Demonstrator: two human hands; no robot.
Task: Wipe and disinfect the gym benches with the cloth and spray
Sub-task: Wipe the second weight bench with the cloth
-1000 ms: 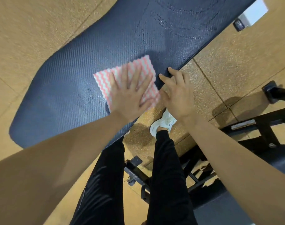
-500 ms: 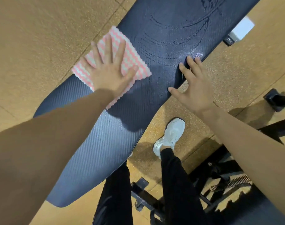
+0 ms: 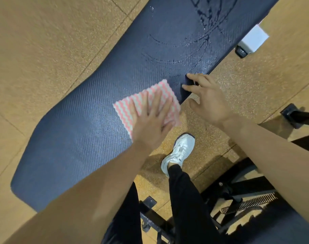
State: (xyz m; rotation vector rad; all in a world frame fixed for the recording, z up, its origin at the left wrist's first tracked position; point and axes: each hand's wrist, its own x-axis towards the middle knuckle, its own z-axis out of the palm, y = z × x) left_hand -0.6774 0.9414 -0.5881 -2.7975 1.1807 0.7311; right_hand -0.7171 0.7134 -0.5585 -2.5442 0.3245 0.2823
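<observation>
Partly, left hand hides cloth.

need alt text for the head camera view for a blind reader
Seen from above, a person's left hand presses a pink-and-white striped cloth flat on a dark blue bench pad near its edge. The right hand rests its fingers on that edge; wet streaks lie farther along.
</observation>
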